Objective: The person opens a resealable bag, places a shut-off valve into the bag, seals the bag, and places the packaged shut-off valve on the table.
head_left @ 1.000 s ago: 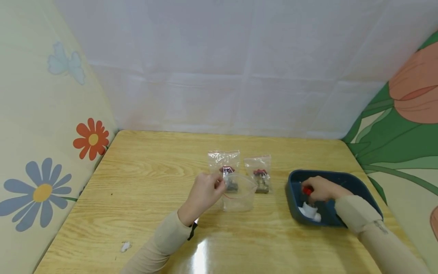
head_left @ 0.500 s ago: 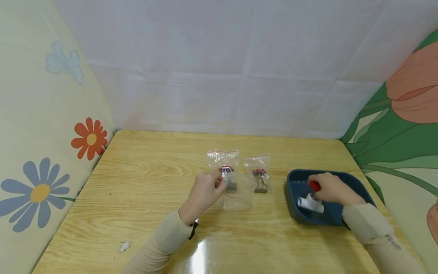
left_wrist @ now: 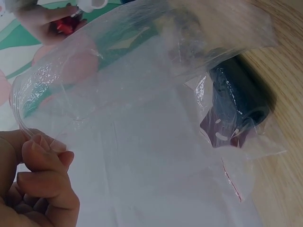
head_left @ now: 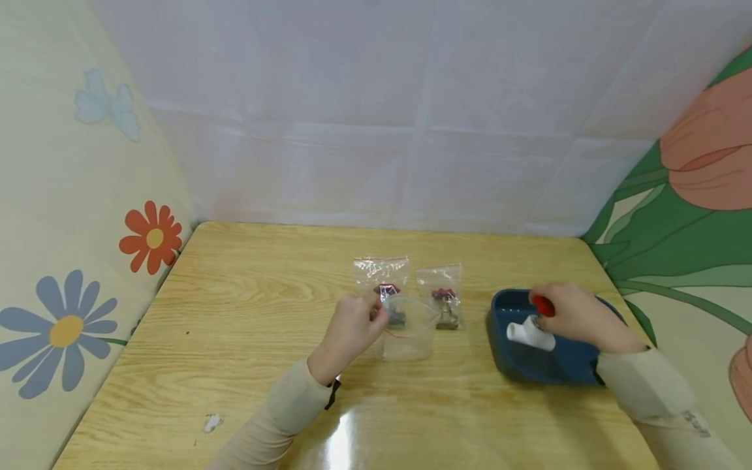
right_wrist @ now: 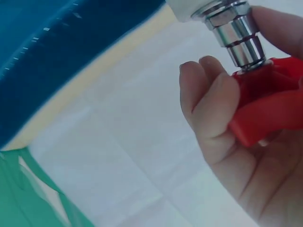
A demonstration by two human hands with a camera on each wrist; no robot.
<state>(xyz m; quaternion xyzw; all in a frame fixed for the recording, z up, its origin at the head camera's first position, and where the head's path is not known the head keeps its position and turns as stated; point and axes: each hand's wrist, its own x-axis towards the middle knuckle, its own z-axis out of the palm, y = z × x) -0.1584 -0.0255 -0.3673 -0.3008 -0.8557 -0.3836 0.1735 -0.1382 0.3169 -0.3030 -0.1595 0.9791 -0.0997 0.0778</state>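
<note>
My left hand (head_left: 352,329) pinches the rim of a clear zip bag (head_left: 408,343), whose mouth gapes toward the right. In the left wrist view the bag (left_wrist: 128,61) spreads out from my thumb and fingertips. My right hand (head_left: 578,320) grips a valve (head_left: 531,333) by its red handwheel, over the blue bin (head_left: 517,372). Its white tee-shaped body points left. The right wrist view shows the red handwheel (right_wrist: 270,109) within my curled fingers and a chromed stem (right_wrist: 239,40) above it.
Behind the held bag lie two more zip bags, the left bag (head_left: 380,269) and the right bag (head_left: 439,277), each with a red-wheeled valve inside. The wooden table (head_left: 235,294) meets a white cloth backdrop (head_left: 352,130) at its far edge.
My right hand has lifted the valve from the floor of the bin to above it, turning its white body into view. The left hand and its bag stay nearly still.
</note>
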